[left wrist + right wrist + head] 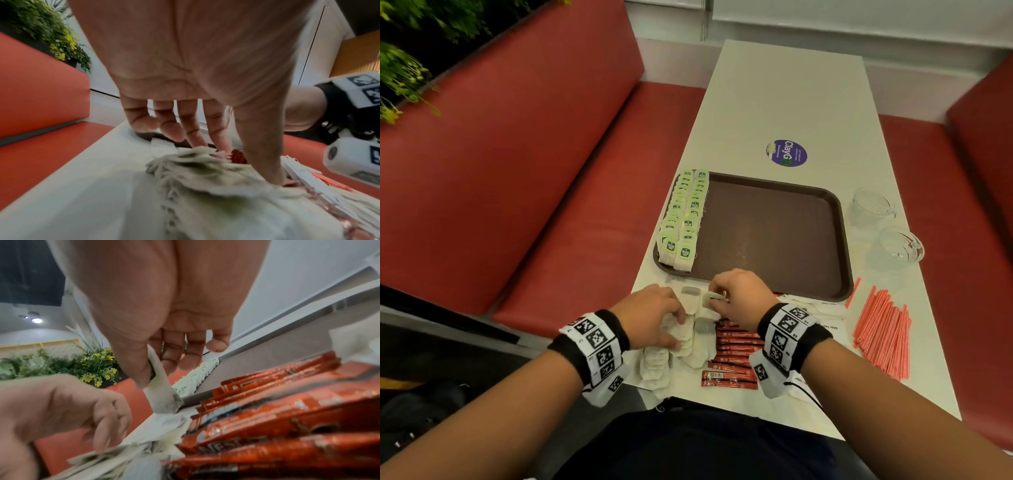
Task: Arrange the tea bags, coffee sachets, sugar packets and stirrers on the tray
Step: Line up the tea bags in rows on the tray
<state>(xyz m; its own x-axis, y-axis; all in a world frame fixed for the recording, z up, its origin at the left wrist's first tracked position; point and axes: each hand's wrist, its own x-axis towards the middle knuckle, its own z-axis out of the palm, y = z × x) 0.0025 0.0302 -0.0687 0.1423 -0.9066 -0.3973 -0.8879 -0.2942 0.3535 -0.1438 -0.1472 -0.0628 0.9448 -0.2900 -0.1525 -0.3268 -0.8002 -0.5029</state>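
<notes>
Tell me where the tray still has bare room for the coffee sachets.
The tray is bare from the tea bag rows along its left edge to its right rim. The table's near end is crowded: loose tea bags, coffee sachets, both hands.

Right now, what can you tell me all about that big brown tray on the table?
The brown rectangular plastic tray lies flat on the white table, beyond both hands. It has rounded corners and a raised rim. Two neat overlapping rows of green-tagged tea bags run along its left side; the rest of its floor is bare, with faint scuffs. No hand touches it. The orange stirrers lie off its near right corner.
</notes>
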